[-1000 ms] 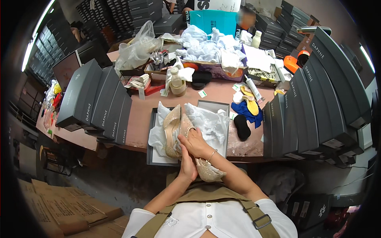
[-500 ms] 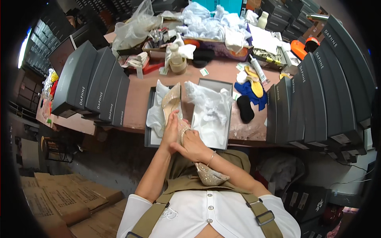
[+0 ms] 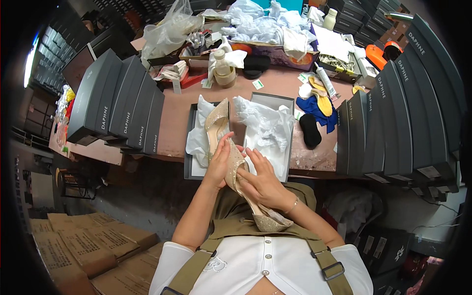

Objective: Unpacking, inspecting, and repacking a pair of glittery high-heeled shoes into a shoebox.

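Observation:
A glittery champagne pointed-toe pump [image 3: 234, 152] rests slantwise before my body, its toe against my trousers' bib and its heel end up by the box. My left hand [image 3: 218, 166] wraps the back part from the left side. On the right, my right hand [image 3: 265, 183] grips the shoe's side, one digit at the top opening and the other fingers stretched along the outer side. The matching pump [image 3: 216, 120] lies on white tissue in the left part of an open grey shoebox [image 3: 189, 171]. Crumpled white tissue paper [image 3: 263, 120] fills the right part.
Stacked dark grey shoeboxes flank me, a left stack [image 3: 105, 105] and a taller right stack [image 3: 418, 108]. Behind lie a tape roll [image 3: 225, 78] with a bottle, a tissue-filled carton [image 3: 275, 60], a white tube [image 3: 325, 81], a blue cloth [image 3: 314, 109] and a black pad [image 3: 309, 131].
My right hand has shifted outward to the right, its fingers spreading along the shoe. More of the held pump's back and side shows now. The other pump stays in the box.

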Demonstrator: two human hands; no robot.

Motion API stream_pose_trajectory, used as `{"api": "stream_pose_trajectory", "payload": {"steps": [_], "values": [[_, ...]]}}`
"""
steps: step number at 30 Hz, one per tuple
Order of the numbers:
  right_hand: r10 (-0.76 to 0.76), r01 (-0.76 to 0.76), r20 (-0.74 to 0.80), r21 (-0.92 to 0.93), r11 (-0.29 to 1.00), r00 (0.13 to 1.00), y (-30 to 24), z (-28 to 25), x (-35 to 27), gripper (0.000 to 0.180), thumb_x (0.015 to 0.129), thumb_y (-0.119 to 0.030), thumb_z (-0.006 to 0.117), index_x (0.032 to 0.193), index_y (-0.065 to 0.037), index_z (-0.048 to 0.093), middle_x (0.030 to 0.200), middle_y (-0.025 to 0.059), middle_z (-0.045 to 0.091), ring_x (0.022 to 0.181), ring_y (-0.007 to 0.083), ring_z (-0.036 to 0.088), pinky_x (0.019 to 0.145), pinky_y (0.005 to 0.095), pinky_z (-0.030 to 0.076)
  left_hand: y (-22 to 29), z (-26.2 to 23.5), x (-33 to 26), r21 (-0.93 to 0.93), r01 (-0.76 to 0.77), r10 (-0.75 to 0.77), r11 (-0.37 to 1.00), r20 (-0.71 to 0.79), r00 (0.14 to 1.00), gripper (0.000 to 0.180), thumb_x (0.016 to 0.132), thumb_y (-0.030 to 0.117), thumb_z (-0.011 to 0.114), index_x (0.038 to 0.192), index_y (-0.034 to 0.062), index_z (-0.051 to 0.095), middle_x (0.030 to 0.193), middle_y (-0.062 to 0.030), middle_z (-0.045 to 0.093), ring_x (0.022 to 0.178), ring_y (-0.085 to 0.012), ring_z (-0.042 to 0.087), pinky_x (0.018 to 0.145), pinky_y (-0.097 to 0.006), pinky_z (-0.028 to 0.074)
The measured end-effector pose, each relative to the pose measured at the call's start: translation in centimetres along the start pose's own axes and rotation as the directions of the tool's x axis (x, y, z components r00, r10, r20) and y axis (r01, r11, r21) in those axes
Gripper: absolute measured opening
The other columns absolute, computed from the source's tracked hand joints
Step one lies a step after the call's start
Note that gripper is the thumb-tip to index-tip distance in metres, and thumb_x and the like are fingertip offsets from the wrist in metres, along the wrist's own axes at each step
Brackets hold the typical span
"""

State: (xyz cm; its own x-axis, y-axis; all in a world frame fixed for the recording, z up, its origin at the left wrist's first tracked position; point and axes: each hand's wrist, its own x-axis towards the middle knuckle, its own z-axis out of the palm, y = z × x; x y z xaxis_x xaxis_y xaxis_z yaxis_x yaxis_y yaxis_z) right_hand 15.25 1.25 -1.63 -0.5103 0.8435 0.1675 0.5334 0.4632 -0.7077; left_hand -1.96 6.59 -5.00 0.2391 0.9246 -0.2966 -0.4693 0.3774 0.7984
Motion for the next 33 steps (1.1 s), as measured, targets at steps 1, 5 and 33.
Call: {"api": "stream_pose_trajectory", "payload": {"steps": [1, 5, 33], "values": [[0.019, -0.019, -0.006, -0.037, 0.999, 1.000, 0.5, 0.8, 0.4, 0.041, 0.087, -0.021, 0.053, 0.121, 0.001, 0.053, 0.149, 0.0255, 0.018, 0.137, 0.0456, 0.017, 0.108, 0.0587, 0.015, 0.1, 0.4, -0.2, 0.013, 0.019, -0.019, 1.000, -0.004, 1.000, 0.041, 0.103, 0.037, 0.031, 0.136, 0.0134, 0.036, 0.104, -0.0102, 0.056, 0.092, -0.0181, 0.060, 0.080, -0.033, 0.053], [0.071, -0.081, -0.107, -0.087, 0.993, 0.992, 2.6, 4.2, 2.8, 0.053, 0.088, -0.025, 0.046, 0.133, 0.002, 0.043, 0.152, 0.0255, 0.005, 0.140, 0.0450, 0.007, 0.106, 0.0655, 0.010, -1.2, 0.7, 0.2, 0.086, -0.027, 0.030, 0.996, -0.036, 0.999, 0.045, 0.102, 0.042, 0.027, 0.135, 0.0133, 0.037, 0.110, -0.0093, 0.056, 0.100, -0.0176, 0.057, 0.089, -0.032, 0.047], [0.301, -0.081, -0.049, 0.911, 0.405, 0.952, 2.2, -4.7, -1.1, 0.044, 0.101, -0.030, 0.041, 0.128, 0.003, 0.051, 0.122, 0.0107, 0.058, 0.113, 0.0188, 0.055, 0.094, 0.0340, 0.044, 1.9, -3.8, 5.7, -0.357, 0.119, -0.170, 0.926, -0.115, 0.979, 0.048, 0.098, 0.051, 0.033, 0.125, 0.0124, 0.039, 0.101, -0.0159, 0.057, 0.089, -0.0308, 0.060, 0.078, -0.051, 0.052]]}}
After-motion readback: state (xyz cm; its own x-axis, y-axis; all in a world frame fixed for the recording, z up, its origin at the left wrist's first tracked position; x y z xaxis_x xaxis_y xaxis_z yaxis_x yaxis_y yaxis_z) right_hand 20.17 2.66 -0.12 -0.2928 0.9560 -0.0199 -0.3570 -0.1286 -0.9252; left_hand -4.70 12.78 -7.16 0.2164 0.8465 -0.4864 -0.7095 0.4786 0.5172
